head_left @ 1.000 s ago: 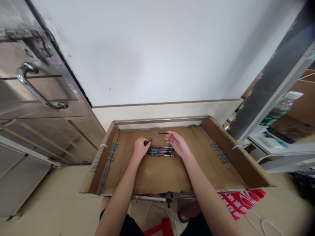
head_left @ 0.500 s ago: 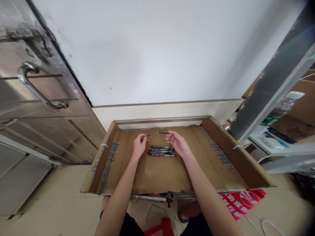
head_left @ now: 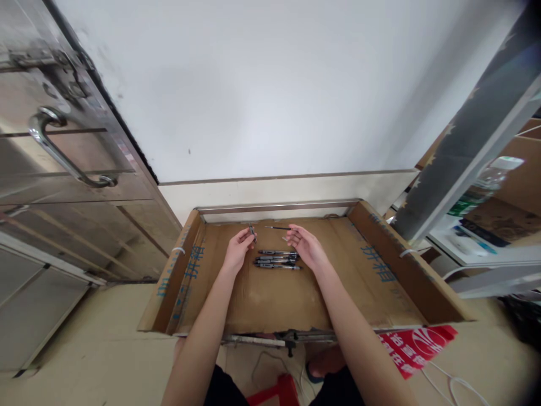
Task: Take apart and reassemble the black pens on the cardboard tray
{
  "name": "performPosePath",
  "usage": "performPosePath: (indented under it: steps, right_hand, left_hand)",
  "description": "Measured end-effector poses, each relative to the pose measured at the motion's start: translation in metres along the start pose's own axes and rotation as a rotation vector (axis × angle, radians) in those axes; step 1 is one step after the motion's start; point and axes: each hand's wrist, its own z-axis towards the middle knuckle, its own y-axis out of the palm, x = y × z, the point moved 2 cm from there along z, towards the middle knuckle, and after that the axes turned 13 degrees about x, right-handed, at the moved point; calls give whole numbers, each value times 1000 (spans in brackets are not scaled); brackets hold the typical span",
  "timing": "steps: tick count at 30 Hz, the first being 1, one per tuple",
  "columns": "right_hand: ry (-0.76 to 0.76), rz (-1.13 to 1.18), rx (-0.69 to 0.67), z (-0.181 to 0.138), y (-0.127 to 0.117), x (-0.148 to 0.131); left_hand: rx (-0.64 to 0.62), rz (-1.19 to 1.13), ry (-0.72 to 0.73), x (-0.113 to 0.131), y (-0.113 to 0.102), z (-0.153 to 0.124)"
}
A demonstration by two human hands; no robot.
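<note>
Between the thumb and fingers of my left hand [head_left: 239,248] is a small dark pen part [head_left: 252,231], held roughly upright; its exact kind is too small to make out. My right hand [head_left: 305,243] pinches a thin black pen refill [head_left: 279,228] whose pale tip points left. A short clear piece [head_left: 285,239] also shows by the right fingers. Below and between both hands, several black and clear pens [head_left: 276,259] lie side by side on the cardboard [head_left: 279,304].
Raised cardboard sides [head_left: 418,282] border the work surface left and right. A white wall [head_left: 270,101] stands behind it. At the left is a metal door with a handle [head_left: 70,152]; at the right, a shelf holds a plastic bottle [head_left: 486,183]. A red stool [head_left: 279,390] is below.
My left hand has turned and shifted slightly left and down, so the dark pen part now stands more upright and shows more. My right hand with the refill stays almost still.
</note>
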Motion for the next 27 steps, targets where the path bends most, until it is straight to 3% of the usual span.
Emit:
performPosePath:
  steps: [7, 19, 27]
  right_hand:
    - [-19, -43, 1, 1, -2, 1]
    - [-16, -44, 16, 0, -1, 0]
    - [2, 5, 5, -1, 1, -1]
  left_hand:
    - [37, 38, 80, -1, -1, 2]
    - [-19, 29, 38, -1, 0, 0]
    - [-31, 110, 230, 2, 0, 0]
